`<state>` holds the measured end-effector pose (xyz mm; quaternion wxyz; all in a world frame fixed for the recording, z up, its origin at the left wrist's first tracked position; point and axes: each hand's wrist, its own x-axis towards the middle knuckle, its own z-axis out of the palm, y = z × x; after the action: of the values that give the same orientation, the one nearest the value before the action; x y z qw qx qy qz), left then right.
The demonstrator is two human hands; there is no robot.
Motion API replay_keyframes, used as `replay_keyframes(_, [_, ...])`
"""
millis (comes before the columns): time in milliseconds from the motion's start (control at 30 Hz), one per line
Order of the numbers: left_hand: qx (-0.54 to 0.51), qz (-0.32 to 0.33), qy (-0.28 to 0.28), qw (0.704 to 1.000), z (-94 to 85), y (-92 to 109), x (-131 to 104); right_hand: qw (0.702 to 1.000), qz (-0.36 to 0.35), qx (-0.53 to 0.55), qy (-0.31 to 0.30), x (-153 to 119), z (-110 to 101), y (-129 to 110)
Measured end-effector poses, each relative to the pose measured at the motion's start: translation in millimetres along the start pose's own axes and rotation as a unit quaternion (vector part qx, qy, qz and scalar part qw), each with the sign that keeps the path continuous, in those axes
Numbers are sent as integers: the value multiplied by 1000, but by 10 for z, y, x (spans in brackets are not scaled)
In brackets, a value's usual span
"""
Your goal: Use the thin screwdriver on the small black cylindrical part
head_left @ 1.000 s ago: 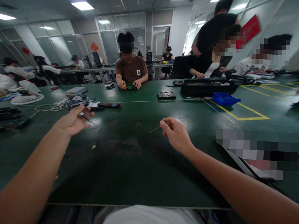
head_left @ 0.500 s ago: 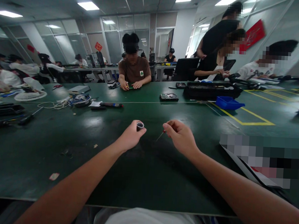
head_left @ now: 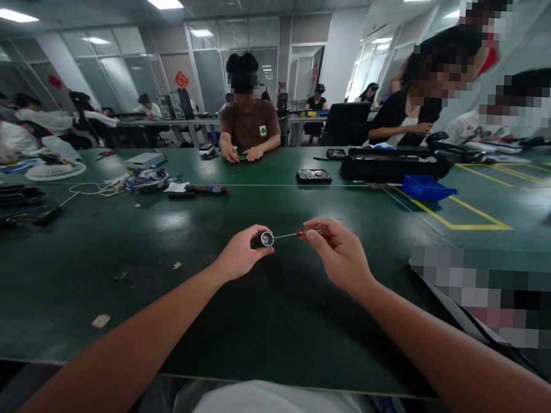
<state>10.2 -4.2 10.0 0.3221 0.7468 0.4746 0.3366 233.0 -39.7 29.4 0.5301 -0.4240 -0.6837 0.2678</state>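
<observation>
My left hand (head_left: 240, 254) is closed around a small dark cylinder (head_left: 267, 239) with a pale rim. Its round end faces me and to the right, and some detail shows inside the rim; what kind of part it is, I cannot tell. In my right hand (head_left: 340, 250) is a screwdriver (head_left: 300, 234) with a reddish, see-through handle, gripped between thumb and fingers. The thin shaft points left, and its tip is at the rim of the cylinder. Whether the tip touches it is too small to make out. Both hands are above the green table (head_left: 292, 330).
Beyond my hands lie an opened hard drive (head_left: 314, 176), a blue bin (head_left: 428, 188) and a long black housing (head_left: 393, 166). Pens (head_left: 207, 189) and a bundle of cables (head_left: 147, 179) are to the left. A person in a brown shirt (head_left: 249, 125) works opposite.
The screwdriver has swung from pointing down-left to nearly level, bringing its tip to the cylinder. The cylinder has turned so its open end faces me more.
</observation>
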Motion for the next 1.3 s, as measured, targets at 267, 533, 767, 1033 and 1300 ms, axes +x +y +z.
replay_keyframes(267, [24,16,-2,1000,-28,6,-11,999,12,-49,-21,0,-8,-5])
replay_keyframes(533, [66,29,-5,997,-39,-20,-28,982,5,-188,-14,-14,-28,-110])
replay_keyframes(767, [63,42,-9,997,-17,-28,-26,977,-47,-178,-107,-24,-29,-157])
replay_keyframes(1033, [71,41,-22,996,-7,-30,-23,979,24,-186,-77,14,7,-140])
replay_keyframes(1300, [70,34,-21,997,-8,-35,-20,979,38,-182,-83,45,-11,-90])
